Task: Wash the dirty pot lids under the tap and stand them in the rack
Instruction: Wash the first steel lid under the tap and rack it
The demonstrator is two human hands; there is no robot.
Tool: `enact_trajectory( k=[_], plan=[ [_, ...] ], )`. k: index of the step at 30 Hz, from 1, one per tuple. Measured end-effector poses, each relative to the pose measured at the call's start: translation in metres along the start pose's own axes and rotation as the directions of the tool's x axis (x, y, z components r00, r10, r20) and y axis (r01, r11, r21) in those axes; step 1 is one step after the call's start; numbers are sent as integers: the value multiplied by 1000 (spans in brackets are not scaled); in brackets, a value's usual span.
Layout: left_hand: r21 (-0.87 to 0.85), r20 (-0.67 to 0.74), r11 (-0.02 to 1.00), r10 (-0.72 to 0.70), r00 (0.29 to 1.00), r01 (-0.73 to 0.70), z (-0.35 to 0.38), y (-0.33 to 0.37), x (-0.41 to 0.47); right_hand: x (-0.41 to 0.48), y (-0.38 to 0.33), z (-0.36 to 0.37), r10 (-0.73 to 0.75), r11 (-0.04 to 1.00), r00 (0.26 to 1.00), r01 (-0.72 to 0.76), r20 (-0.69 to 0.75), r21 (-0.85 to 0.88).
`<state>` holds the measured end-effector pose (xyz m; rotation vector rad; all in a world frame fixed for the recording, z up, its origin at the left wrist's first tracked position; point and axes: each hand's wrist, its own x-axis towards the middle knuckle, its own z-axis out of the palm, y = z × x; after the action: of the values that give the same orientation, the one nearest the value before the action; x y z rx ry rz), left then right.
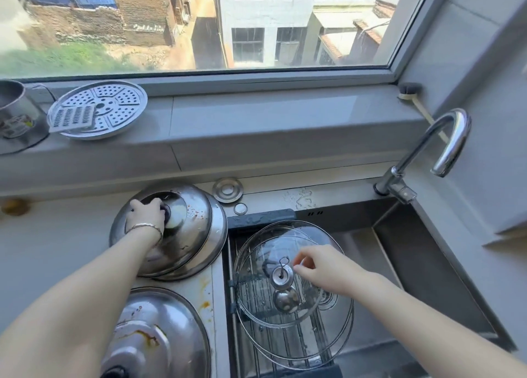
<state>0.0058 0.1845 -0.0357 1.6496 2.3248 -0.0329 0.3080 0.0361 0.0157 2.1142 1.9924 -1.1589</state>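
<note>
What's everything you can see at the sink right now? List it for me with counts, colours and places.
Steel lids: two stacked, silver, soiled, counter left of the sink.
Large steel lid: one, silver, stained, near counter.
Glass lids: two, clear with metal knobs, on the rack over the sink.
Rack: one, dark-framed, across the sink's left part.
Tap: one, chrome, right rear of the sink, no water visible.
Steamer plate: one, silver, windowsill left, grater piece on it.
Metal pot: one, silver, far left sill.
Left hand: grips the top steel lid's knob.
Right hand: open, above the glass lids.
</note>
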Motion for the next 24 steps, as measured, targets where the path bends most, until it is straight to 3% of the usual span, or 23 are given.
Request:
enact_trajectory(
  k=[4,8,12,17,20,24],
  plan=[
    [-15,-108,986,165,980,-167,-18,14,-28,0,-4,1,-30,999,999,30,-18,43],
    [-20,-112,949,311,944,-315,-48,43,-77,5,-15,-7,-4,941,987,57,-158,335],
    [-22,-64,879,473,878,-476,-66,77,-146,8,-21,-33,185,572,978,-30,-94,819],
    [-53,-32,814,578,816,-579,-55,127,-215,-13,35,-52,354,383,935,-137,-8,914],
    [-115,9,788,610,792,-605,-36,163,-245,-33,77,-64,314,211,948,-125,54,969],
    [-202,25,803,576,817,-560,-9,214,-279,-59,137,-92,249,121,964,-130,97,984]
  ],
)
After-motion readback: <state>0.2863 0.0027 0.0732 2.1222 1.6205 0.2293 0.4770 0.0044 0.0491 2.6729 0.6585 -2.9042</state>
